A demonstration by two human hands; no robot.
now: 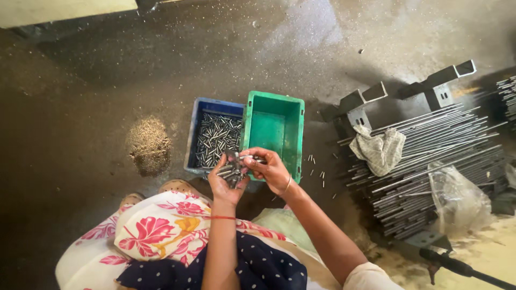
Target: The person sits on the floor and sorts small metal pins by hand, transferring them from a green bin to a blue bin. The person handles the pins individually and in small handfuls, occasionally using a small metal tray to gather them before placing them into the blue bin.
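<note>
The fingers (223, 177) of the left hand (226, 185) curl up around a loose handful of short metal pins (230, 171), clamped on them from below, palm up. The fingers (257, 160) of the right hand (271, 171) are pinched together on one or two pins at the top of that handful, so the two hands touch. Both hands hover just at the near edge of the green crate (293, 126), over the gap where it meets the blue crate (192, 140).

Nearer than the green crate lie the person's lap in flowered cloth (156, 228) and a dark dotted cloth (263, 266), with a red thread (222, 217) on the left wrist and a thin bangle (288, 185) on the right.

The blue crate stands touching the green crate's left side and holds a heap of the same pins. The green crate looks bare inside. A few stray pins (317, 172) lie on the floor (80, 107) just right of the green crate.

Well left of the green crate sits a small heap of sandy grit (149, 144). Well to its right lies a stack of long thin metal rods (430, 161), with a crumpled rag (379, 149) and a clear plastic bag (457, 198) on top. Beyond the rods, bent metal brackets (371, 96) stand on the floor.
</note>
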